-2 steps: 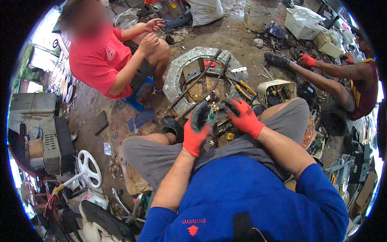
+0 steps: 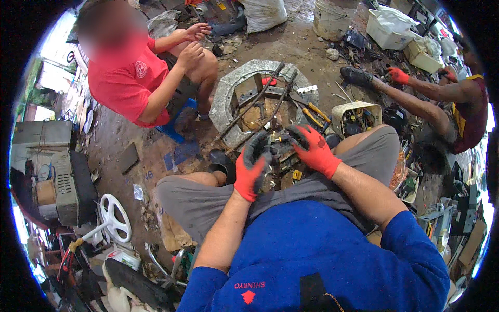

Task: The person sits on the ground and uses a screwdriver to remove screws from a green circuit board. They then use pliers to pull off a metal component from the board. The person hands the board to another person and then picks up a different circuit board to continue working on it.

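My left hand (image 2: 250, 169), in a red glove with dark-coated fingers, is curled above the near rim of a grey eight-sided ring (image 2: 228, 93). Whatever it grips is mostly hidden by the fingers; only a small brass-coloured bit (image 2: 277, 138) shows by the fingertips. Across from it my right hand (image 2: 316, 150), gloved alike, has its fingers bent and apart, with nothing plainly in them. Small scrap pieces lie below and between both hands, among them a yellow block (image 2: 297, 175). Yellow-handled cutters (image 2: 316, 115) and dark metal rods (image 2: 254, 101) rest on the ring.
A person in a red shirt (image 2: 122, 78) sits at the left on a blue stool (image 2: 174, 130). Another person with red gloves (image 2: 399, 76) sits at the right. A cream bin of parts (image 2: 340, 118) stands by my right knee. A white steering wheel (image 2: 115, 218) lies left.
My left fingers have closed in further, and the green piece seen by them before is now hidden. My right hand has shifted slightly left.
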A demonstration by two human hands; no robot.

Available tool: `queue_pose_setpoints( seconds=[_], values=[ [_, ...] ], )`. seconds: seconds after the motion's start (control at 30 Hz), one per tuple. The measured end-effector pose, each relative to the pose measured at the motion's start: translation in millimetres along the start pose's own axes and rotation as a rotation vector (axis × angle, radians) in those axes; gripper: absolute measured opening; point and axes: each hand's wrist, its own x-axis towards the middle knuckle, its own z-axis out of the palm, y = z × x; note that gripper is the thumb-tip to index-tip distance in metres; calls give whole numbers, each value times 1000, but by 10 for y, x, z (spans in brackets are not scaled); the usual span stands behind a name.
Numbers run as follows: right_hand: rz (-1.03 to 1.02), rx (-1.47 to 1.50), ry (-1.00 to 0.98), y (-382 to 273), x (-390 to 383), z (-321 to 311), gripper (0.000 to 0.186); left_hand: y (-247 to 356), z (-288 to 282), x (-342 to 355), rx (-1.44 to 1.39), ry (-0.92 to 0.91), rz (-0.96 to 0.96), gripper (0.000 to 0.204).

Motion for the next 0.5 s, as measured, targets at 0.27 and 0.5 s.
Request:
queue_pose_setpoints(
  seconds=[0.27, 0.5],
  values=[
    [-55, 295, -62, -323, 2, -152, 62, -61, -65, 2, -723, -97, -443, 52],
    [-6, 429, -91, -311, -7, -185, 55, 29, 69, -19, -777, -158, -510, 50]
  ],
)
